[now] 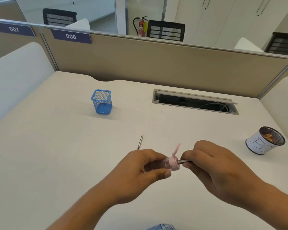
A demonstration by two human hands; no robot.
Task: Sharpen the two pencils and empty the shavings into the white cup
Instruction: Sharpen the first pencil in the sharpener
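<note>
The pencil (184, 162) in the right hand (211, 165) lies level, its long axis running left to right, its tip end buried in the pink sharpener (170, 164). The sharpener lies sideways too, its mouth facing right and its flip lid (176, 149) sticking up. A second pencil (140, 141) lies loose on the tabletop (56, 146) just beyond the left hand (140, 170), tip pointing away. It's a pale tabletop in an office cubicle, with beige partitions and a cable hatch (195, 102) at the back. A blue mesh holder (101, 102) stands far left; the white cup (264, 141), shavings inside, sits well off to the right. The left hand is curled tight round the sharpener's clear body; the right pinches the pencil between thumb and fingers, close against the sharpener.
</note>
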